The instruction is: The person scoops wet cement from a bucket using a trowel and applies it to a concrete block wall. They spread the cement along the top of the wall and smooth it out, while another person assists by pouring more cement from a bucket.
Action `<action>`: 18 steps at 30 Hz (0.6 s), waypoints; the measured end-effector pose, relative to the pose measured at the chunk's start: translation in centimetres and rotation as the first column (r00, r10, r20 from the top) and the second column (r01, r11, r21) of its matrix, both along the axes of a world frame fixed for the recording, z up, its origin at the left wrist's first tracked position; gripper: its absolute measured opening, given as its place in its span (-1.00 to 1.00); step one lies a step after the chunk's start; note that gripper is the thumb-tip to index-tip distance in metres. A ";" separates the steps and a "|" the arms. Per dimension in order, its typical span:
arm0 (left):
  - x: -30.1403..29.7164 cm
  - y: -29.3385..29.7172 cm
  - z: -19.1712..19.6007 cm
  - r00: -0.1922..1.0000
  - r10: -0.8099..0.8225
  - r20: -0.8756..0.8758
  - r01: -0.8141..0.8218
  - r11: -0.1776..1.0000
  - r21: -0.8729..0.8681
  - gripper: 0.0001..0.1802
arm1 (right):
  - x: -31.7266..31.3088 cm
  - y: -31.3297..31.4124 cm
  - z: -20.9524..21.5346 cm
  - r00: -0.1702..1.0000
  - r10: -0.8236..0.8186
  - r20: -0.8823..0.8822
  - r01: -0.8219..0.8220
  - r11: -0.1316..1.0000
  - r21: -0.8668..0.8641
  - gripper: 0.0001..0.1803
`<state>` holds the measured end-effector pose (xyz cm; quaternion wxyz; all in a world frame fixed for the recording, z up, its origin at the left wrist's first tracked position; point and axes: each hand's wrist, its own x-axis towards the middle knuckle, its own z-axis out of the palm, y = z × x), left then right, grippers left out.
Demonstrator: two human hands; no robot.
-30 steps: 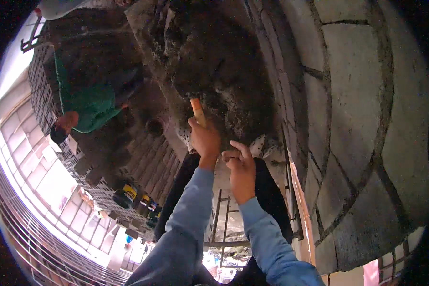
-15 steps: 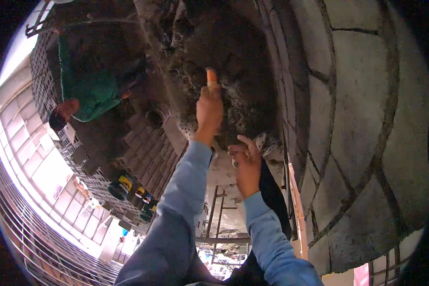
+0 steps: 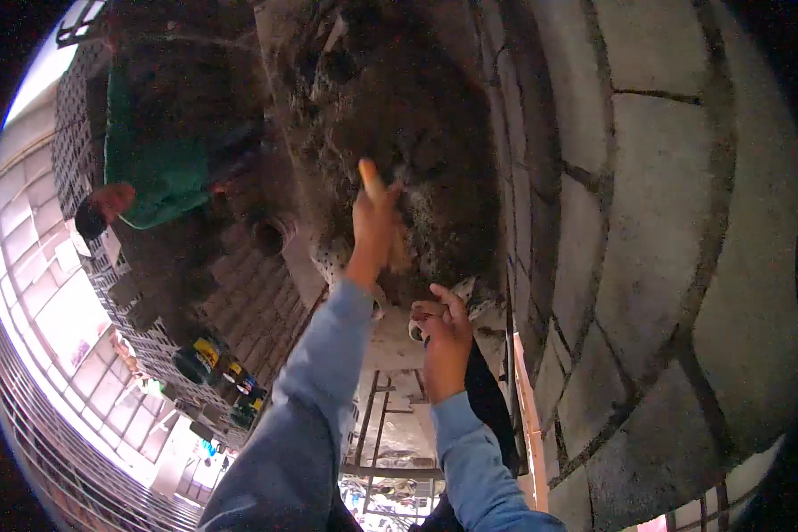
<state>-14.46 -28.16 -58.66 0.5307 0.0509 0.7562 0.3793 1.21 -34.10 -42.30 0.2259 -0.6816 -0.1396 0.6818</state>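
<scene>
My left hand [image 3: 375,232] is closed around the orange-tipped handle [image 3: 370,177] of a hand tool, above a rough, dark, mortar-like mass [image 3: 434,142]. The tool's working end is blurred and cannot be made out. My right hand [image 3: 448,341] hangs lower and to the right, its index finger stretched out and the others loosely bent. A small pale, rounded patch shows by its fingers; whether it belongs to the hand is unclear. White shoes with holes, one on the left [image 3: 329,257] and one on the right [image 3: 466,289], stand below the mass.
A curved wall of grey blocks [image 3: 656,177] with dark joints rises on my right. On the left, a person in a green top [image 3: 155,182] is beside stacked bricks [image 3: 253,306]. Dark containers with yellow labels [image 3: 201,356] sit there. A metal ladder-like frame [image 3: 372,426] stands below.
My view has shifted slightly. My left hand is lower and further left in it, and the orange-tipped handle now leans left. My right hand also appears lower and further left.
</scene>
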 end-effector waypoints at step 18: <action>0.4 -4.3 4.5 0.991 0.080 0.110 -0.087 0.995 0.056 -0.82 | 1.4 -1.4 -1.7 0.999 -0.014 0.036 0.014 1.000 -0.002 -0.55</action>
